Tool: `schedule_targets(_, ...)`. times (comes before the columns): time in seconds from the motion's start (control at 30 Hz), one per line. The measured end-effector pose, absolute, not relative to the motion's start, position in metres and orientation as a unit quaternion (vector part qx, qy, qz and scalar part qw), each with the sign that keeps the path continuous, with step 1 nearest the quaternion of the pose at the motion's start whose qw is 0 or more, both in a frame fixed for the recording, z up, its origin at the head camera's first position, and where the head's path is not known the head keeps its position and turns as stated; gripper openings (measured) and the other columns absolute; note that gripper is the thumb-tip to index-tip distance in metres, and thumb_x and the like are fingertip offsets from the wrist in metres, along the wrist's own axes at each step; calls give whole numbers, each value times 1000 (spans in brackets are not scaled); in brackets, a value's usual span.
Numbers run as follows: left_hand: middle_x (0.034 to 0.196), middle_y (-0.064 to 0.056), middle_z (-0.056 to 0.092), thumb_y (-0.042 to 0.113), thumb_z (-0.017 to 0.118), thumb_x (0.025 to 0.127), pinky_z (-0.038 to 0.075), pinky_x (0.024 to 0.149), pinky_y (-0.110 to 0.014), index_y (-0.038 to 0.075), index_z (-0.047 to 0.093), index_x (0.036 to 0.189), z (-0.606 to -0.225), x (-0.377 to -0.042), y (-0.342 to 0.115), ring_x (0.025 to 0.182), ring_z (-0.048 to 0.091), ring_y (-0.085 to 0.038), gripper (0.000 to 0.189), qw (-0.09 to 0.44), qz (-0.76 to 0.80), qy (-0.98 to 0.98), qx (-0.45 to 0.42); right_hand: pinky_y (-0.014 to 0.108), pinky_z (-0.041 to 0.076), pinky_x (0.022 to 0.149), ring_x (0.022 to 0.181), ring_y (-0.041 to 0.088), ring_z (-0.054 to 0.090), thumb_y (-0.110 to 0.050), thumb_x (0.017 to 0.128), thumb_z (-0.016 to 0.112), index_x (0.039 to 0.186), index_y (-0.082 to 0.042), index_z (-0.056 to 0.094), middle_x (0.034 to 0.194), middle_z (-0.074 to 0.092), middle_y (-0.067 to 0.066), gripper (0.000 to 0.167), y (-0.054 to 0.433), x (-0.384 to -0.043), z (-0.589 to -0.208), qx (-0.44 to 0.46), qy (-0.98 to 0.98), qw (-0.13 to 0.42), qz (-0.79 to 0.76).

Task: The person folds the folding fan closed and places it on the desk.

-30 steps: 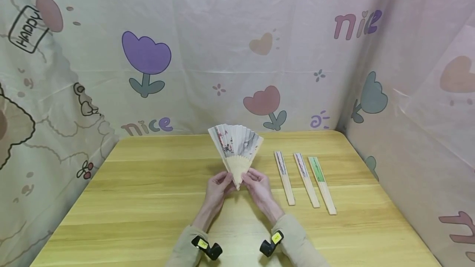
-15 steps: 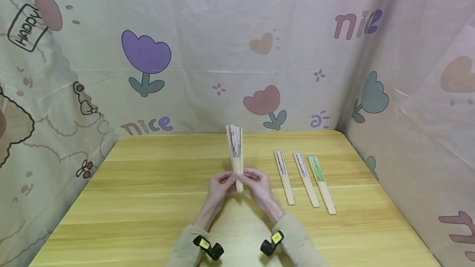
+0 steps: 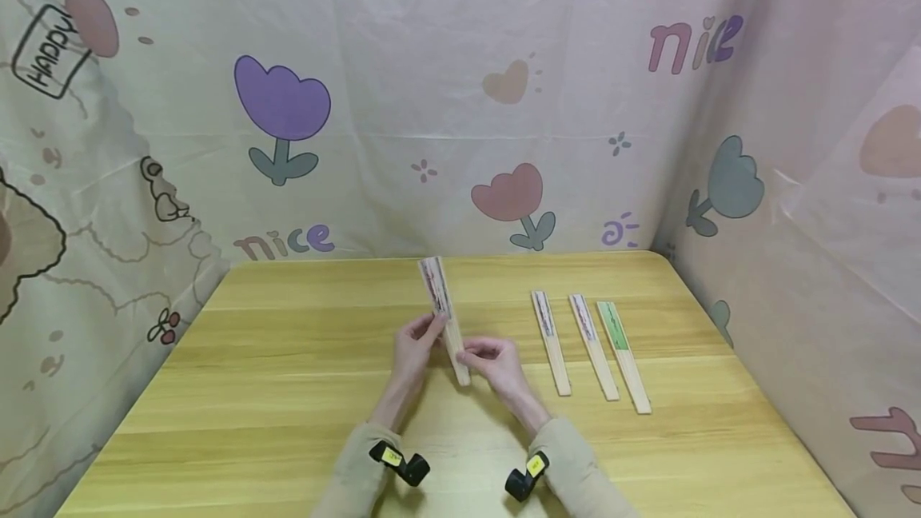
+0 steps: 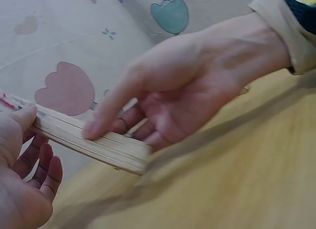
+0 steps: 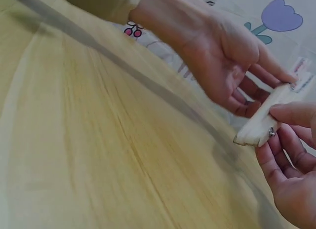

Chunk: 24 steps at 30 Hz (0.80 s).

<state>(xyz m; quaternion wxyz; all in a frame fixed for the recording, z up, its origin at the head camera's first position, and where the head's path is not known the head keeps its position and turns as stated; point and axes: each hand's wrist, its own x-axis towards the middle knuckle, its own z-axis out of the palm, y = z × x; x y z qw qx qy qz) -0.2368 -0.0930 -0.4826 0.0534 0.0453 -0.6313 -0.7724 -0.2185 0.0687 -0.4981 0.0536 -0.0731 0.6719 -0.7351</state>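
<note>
A folded hand fan [image 3: 453,339] with pale wooden ribs and a printed white leaf is held above the table, tilted with its top to the left. My left hand [image 3: 413,348] pinches it around the middle, thumb on the near face. Lower down, near the pivot end, my right hand [image 3: 496,362] pinches it between thumb and fingers. In the left wrist view the stacked ribs [image 4: 98,140] lie close together. A small metal rivet [image 5: 271,133] shows at the pivot end in the right wrist view.
To the right on the wooden table [image 3: 252,390] lie three folded fans: one with a greyish print [image 3: 552,344], one with a purplish print [image 3: 594,348], and a green one [image 3: 624,358]. A printed curtain [image 3: 403,102] stands behind and at both sides.
The fan was spread partway a second ago and has been folded to a narrow stack. It now tilts left, and my left hand has moved up along it.
</note>
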Motion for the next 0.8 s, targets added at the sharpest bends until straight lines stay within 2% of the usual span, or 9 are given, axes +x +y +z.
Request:
schedule_targets(0.17, 78, 10, 73, 13, 69, 96, 60, 73, -21, -3, 71, 108, -476, -242, -99, 72, 66, -6, 20, 64, -789, -609, 46, 19, 59, 76, 78, 7, 66, 1, 83, 75, 111, 13, 68, 92, 76, 9, 31, 70, -217, -497, -97, 689, 67, -715)
schedule_targets(0.27, 82, 10, 73, 13, 67, 97, 61, 77, -20, -5, 69, 111, -474, -243, -101, 77, 69, -6, 23, 56, -788, -611, 42, 20, 60, 76, 79, 7, 66, 1, 84, 74, 112, 14, 67, 94, 75, 12, 31, 71, -217, -498, -115, 688, 74, -713)
schedule_targets(0.4, 88, 6, 74, 11, 63, 99, 62, 81, -20, -13, 61, 120, -473, -243, -103, 81, 70, -6, 32, 47, -787, -614, 28, 20, 59, 76, 80, 7, 65, 0, 86, 73, 113, 14, 66, 93, 74, 6, 31, 73, -217, -498, -125, 687, 78, -712)
schedule_targets(0.53, 92, 4, 74, 9, 60, 101, 62, 82, -19, -16, 56, 126, -471, -244, -103, 83, 70, -4, 36, 38, -791, -610, 21, 19, 59, 77, 81, 7, 65, -1, 86, 73, 113, 14, 66, 92, 74, 2, 32, 75, -218, -497, -129, 686, 81, -711)
schedule_targets(0.67, 89, 7, 71, 9, 57, 102, 62, 82, -21, -15, 56, 125, -467, -246, -105, 82, 68, -5, 34, 37, -805, -592, 16, 20, 59, 79, 81, 7, 66, 0, 85, 73, 113, 15, 66, 94, 74, 15, 32, 77, -217, -497, -146, 690, 81, -705)
schedule_targets(0.8, 84, 7, 70, 11, 60, 101, 62, 78, -22, -5, 66, 110, -463, -249, -109, 78, 68, -7, 20, 46, -816, -576, 11, 21, 59, 81, 80, 6, 67, 1, 86, 72, 113, 15, 66, 101, 70, 33, 31, 79, -217, -500, -164, 698, 82, -692)
